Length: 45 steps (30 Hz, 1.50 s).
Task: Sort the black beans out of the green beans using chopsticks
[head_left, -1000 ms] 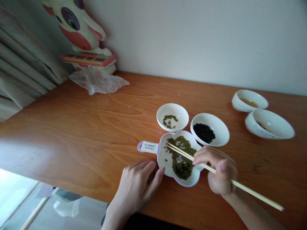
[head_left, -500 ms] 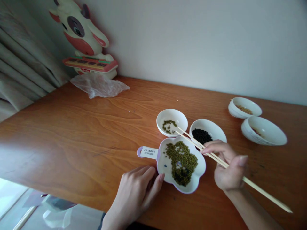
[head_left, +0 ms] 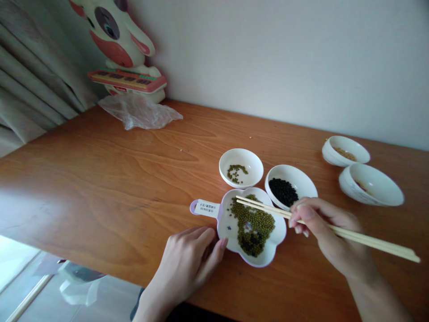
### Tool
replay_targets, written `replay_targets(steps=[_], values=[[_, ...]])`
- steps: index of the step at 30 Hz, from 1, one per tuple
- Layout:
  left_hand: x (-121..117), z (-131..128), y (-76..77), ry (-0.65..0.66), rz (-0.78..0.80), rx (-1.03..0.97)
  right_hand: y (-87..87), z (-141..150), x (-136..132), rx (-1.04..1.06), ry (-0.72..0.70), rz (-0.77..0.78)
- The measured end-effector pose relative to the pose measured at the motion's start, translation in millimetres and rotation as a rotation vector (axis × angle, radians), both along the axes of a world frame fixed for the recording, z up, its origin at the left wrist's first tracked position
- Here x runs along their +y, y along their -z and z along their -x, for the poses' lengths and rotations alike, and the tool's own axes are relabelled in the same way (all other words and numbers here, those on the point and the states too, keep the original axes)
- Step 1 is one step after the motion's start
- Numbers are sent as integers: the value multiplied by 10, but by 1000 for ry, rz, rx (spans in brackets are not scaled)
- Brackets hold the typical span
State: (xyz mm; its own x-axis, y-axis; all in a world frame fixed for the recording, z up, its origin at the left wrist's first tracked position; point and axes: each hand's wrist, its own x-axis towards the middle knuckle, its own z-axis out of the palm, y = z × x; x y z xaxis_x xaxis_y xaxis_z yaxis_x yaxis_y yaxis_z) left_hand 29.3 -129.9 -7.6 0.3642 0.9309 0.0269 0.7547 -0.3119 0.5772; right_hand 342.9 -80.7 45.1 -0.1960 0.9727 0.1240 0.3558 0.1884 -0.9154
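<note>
My right hand (head_left: 325, 228) is closed around a pair of wooden chopsticks (head_left: 365, 238). Their tips lie close together over the upper part of a white, purple-rimmed flower-shaped dish (head_left: 230, 241). Whether a bean is between the tips, I cannot tell. The dish holds many mung beans (head_left: 259, 219) and a darker patch of black beans (head_left: 250, 246); a labelled handle (head_left: 207, 208) points left. With fingers curled, my left hand (head_left: 192, 259) grips the dish's left rim near the thumb. Behind the dish stand a white bowl (head_left: 253, 163) with some mung beans and another bowl (head_left: 303, 179) with black beans.
Two more white bowls stand at the right: one (head_left: 362, 150) with yellowish grains, the other (head_left: 385, 185) with a few reddish bits. A crumpled plastic bag (head_left: 140, 112) lies by a cow-shaped toy keyboard (head_left: 129, 80) at the back left, against the wall.
The chopstick tips have moved from the mung bean bowl down and left to over the dish. My right hand has turned and shifted right. My left hand stays at the rim.
</note>
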Motion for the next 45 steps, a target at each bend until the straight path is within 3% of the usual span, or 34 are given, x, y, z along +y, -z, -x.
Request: replay_targets(steps=[4,9,15,27,45], values=[[12,-9,-17,-9,-7,13,-73,-30,54,85,-63,126],[10,-10,-49,-9,-12,18,-102,-114,75,309,-126,123],[8,-6,-50,-10,-24,20,-169,-153,-14,134,-212,233],[1,-12,-69,-17,-13,17,-81,-63,-74,62,-346,157],[12,-18,-72,-25,-22,34,-107,-5,-85,71,-355,96]])
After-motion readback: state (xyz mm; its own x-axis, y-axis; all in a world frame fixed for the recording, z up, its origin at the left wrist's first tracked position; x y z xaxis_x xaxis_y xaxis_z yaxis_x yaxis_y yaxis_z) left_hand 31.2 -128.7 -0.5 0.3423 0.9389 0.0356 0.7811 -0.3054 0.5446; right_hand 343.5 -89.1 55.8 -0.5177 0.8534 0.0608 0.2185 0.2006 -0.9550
